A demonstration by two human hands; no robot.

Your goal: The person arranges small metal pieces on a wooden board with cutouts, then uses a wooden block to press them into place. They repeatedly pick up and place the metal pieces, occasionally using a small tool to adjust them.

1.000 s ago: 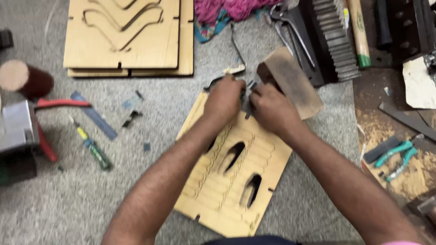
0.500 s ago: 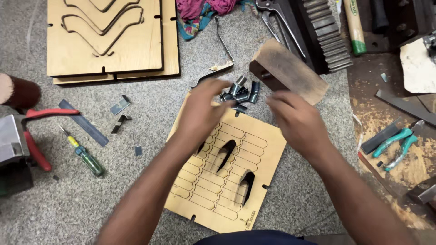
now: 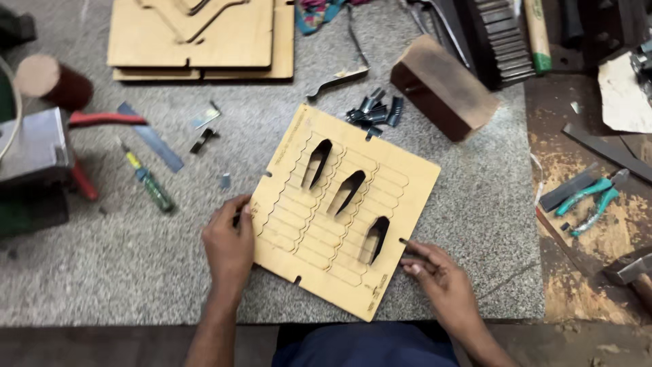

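Observation:
A square plywood board [image 3: 339, 211] with wavy laser-cut lines and three slanted slots lies tilted on the grey stone slab [image 3: 468, 224]. My left hand [image 3: 229, 243] grips the board's left edge. At the lower right edge of the board, my right hand [image 3: 438, 275] pinches a small dark metal piece [image 3: 409, 245]. A pile of small dark metal blade pieces [image 3: 373, 112] lies just beyond the board's far corner.
A wooden block [image 3: 441, 85] sits at the back right. Stacked plywood sheets [image 3: 204, 37] lie at the back left. A screwdriver [image 3: 148, 180], metal strip [image 3: 151, 136] and red-handled tool [image 3: 47, 146] lie left. Teal pliers [image 3: 589, 197] rest on the wooden bench at right.
Both hands have drawn back from the pile of metal pieces to the board's near edges. The board has shifted and turned; the right hand now holds a small piece.

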